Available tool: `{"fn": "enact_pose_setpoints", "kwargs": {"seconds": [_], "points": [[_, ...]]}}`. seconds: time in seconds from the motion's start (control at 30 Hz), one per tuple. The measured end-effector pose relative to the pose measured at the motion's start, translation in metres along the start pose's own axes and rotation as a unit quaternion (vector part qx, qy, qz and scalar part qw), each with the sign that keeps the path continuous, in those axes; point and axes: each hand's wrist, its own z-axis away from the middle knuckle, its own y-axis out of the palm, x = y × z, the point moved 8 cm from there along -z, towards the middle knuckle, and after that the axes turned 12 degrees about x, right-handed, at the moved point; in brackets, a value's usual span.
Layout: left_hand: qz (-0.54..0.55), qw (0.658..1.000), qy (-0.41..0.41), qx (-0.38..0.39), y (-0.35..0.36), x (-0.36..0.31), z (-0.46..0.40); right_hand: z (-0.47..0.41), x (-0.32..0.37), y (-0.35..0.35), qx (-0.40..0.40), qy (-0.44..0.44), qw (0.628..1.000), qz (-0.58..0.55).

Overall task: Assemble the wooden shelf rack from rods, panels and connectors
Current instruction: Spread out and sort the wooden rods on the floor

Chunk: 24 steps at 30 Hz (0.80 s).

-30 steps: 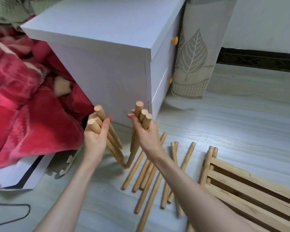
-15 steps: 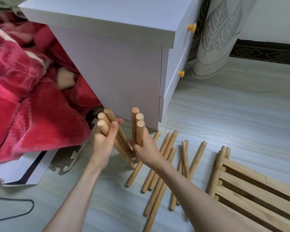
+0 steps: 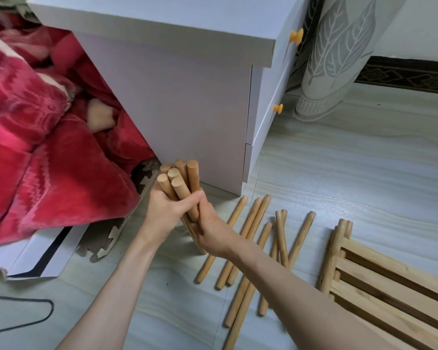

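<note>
Soft, even daylight fills the room.
Faint shadows lie under the arms on the pale floor; the cabinet side sits in mild shade. Wide-angle lens bends the edges; hands slightly blurred, no glare.

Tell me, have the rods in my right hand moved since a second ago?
Yes. The right hand brought its rods against the left hand's, forming one bundle in front of the white cabinet.
</note>
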Motion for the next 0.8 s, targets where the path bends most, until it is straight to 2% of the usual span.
{"fn": "enact_pose_setpoints", "kwargs": {"seconds": [0.17,0.3,0.37,0.5,0.63,0.7,0.8], "points": [[-0.049,0.997,-0.021,-0.05,-0.001,-0.002,-0.001,0.014,0.006,-0.001,-0.009,-0.008,1.0,0.027],[-0.109,0.992,-0.023,-0.058,0.006,-0.004,-0.004,0.023,0.007,0.0,0.0,-0.006,1.0,0.001],[-0.159,0.984,-0.061,-0.045,0.007,0.008,-0.011,0.034,-0.002,-0.001,-0.002,0.022,1.0,-0.002],[-0.219,0.958,-0.185,0.011,0.011,0.067,-0.02,0.073,-0.054,-0.022,-0.095,0.114,0.989,-0.003],[-0.316,0.904,-0.279,0.068,0.025,0.118,-0.021,0.124,-0.109,-0.048,-0.198,0.198,0.96,0.0],[-0.351,0.883,-0.302,0.076,0.031,0.133,-0.026,0.143,-0.128,-0.053,-0.222,0.235,0.946,0.001],[-0.383,0.865,-0.315,0.082,0.042,0.15,-0.032,0.158,-0.15,-0.049,-0.217,0.275,0.936,0.024]]}}
